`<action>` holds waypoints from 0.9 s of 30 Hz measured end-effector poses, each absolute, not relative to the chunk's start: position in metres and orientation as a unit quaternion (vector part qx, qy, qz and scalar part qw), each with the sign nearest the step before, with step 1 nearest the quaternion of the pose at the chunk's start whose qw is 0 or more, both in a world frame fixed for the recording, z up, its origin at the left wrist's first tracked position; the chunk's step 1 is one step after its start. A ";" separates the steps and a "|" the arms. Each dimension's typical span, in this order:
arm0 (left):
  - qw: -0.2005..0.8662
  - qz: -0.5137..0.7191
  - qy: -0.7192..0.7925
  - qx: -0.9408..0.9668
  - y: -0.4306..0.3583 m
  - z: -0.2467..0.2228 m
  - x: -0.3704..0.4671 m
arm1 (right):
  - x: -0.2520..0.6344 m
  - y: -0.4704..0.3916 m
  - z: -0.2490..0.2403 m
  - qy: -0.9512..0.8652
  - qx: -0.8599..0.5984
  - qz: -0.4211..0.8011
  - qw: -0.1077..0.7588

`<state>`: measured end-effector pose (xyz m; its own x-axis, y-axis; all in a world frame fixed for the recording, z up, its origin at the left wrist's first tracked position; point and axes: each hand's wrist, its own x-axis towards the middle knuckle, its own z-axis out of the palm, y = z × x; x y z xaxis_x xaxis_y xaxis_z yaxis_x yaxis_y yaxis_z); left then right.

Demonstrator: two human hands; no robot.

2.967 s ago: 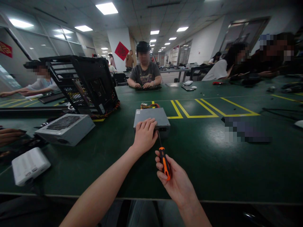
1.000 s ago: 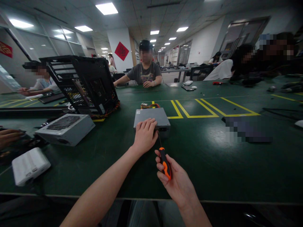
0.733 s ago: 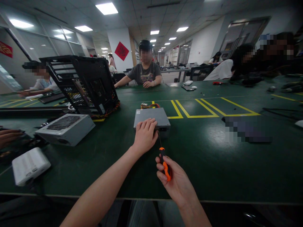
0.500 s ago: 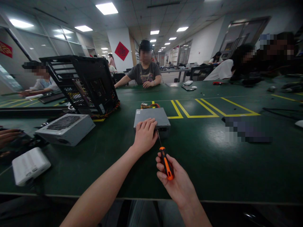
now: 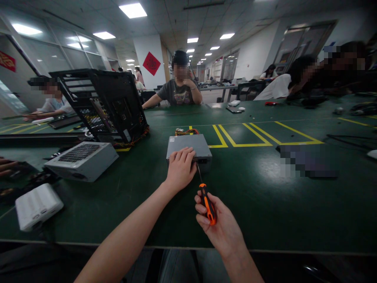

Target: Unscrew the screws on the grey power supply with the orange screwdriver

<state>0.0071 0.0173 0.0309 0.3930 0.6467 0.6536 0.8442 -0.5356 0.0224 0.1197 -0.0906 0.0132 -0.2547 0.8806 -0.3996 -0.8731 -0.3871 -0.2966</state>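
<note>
A grey computer power supply (image 5: 188, 142) lies on the green table, its cable bundle (image 5: 188, 132) at the far side. My left hand (image 5: 181, 169) rests over its near left part, fingers on the top face and the thumb by the front edge. In my right hand (image 5: 219, 220) is an orange and black screwdriver (image 5: 209, 206), held by the handle. Its thin shaft points up and away toward the front face, beside the left thumb and near the power socket. Whether the tip touches a screw I cannot tell.
Left of the hands lies a second power supply (image 5: 84, 159), with an open black computer case (image 5: 108, 104) behind it. A white box-shaped device (image 5: 39, 206) is at the near left. A blurred dark object (image 5: 308, 161) lies right. A person (image 5: 181, 88) sits opposite.
The screwdriver's shaft has shifted very slightly to the right. My left hand and the power supply stay put. The person opposite has raised a hand toward the head.
</note>
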 end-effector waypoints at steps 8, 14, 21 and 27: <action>0.161 -0.309 -0.452 -0.821 0.018 0.031 0.007 | 0.117 -0.093 0.007 -0.043 -0.257 0.750 0.608; 0.158 -0.312 -0.452 -0.821 0.018 0.030 0.006 | 0.119 -0.091 0.011 -0.011 -0.271 0.783 0.560; 0.163 -0.310 -0.453 -0.820 0.019 0.029 0.006 | 0.118 -0.095 0.014 -0.053 -0.280 0.764 0.580; 0.165 -0.310 -0.452 -0.820 0.019 0.029 0.006 | 0.116 -0.104 0.007 -0.184 -0.295 0.682 0.643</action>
<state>0.0061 0.0194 0.0289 0.3982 0.6389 0.6582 0.8439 -0.5364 0.0101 0.1156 -0.1037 0.0068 0.0008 0.9862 -0.1655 -0.7692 -0.1051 -0.6304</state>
